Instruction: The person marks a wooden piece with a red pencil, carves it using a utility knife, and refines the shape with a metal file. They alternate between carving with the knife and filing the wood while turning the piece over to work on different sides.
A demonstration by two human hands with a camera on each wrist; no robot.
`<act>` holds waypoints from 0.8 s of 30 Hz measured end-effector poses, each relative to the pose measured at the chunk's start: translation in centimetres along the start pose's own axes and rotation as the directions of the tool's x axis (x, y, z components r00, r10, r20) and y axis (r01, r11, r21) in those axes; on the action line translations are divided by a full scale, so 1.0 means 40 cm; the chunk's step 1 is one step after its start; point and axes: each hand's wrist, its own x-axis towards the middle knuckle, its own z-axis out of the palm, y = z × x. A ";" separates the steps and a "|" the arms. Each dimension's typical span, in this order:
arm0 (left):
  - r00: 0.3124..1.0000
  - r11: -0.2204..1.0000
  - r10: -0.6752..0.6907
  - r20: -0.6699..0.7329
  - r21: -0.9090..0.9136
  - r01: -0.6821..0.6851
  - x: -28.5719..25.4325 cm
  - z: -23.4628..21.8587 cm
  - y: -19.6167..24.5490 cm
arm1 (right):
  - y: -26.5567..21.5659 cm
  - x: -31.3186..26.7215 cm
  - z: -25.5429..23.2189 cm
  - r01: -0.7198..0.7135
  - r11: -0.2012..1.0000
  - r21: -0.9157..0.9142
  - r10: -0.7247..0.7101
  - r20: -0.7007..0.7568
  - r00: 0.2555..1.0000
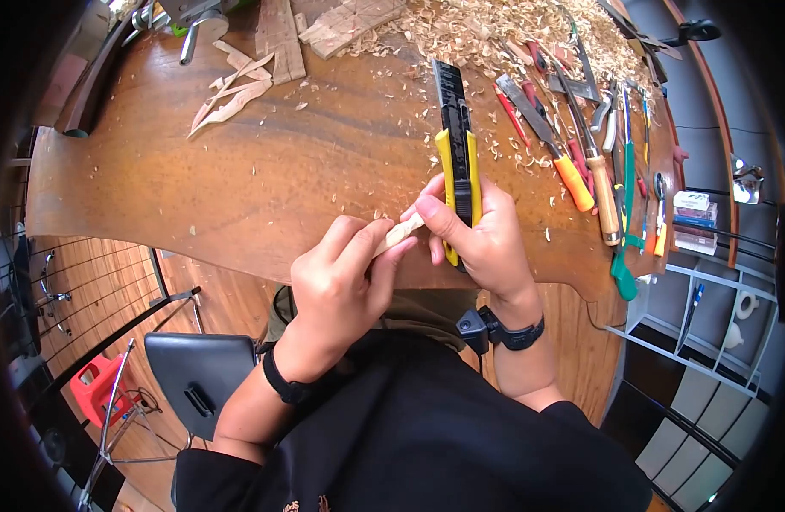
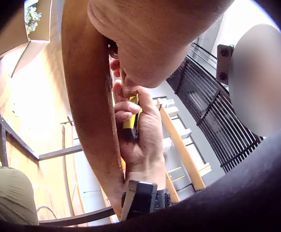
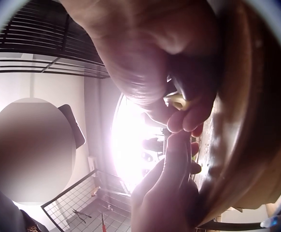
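Note:
In the head view my left hand [image 1: 332, 269] pinches a small, pale carved piece of wood [image 1: 399, 234] between thumb and fingers, just over the table's near edge. My right hand [image 1: 490, 235] holds a yellow and black utility knife [image 1: 461, 162] against its palm, the wide blade [image 1: 447, 78] pointing up and away from me. The right thumb and fingertips are right at the wood's other end. From the left wrist, the knife's yellow handle [image 2: 133, 104] shows in the right hand. Fingertips of both hands meet in the right wrist view, where the wood is mostly hidden.
Wood shavings [image 1: 486, 34] heap at the back of the wooden table [image 1: 179, 183]. To the right lie chisels [image 1: 571, 179] and other hand tools. Split wood scraps [image 1: 239, 94] and a board [image 1: 280, 43] lie back left. A black chair [image 1: 187, 375] stands at lower left.

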 end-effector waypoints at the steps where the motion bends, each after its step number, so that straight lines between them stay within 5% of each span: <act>1: 1.000 1.000 0.002 0.005 0.005 -0.002 0.002 -0.003 0.003 | -0.002 -0.001 -0.001 0.004 1.000 -0.007 -0.004 0.011 1.000; 13: 0.948 0.933 -0.292 0.125 -0.180 0.311 0.036 -0.042 0.017 | -0.014 -0.021 -0.017 0.009 1.000 -0.005 -0.008 0.128 0.992; 24: 0.981 0.974 -0.181 0.072 -0.123 0.189 0.008 -0.021 0.002 | -0.016 -0.019 -0.002 0.027 1.000 -0.012 -0.026 0.060 0.998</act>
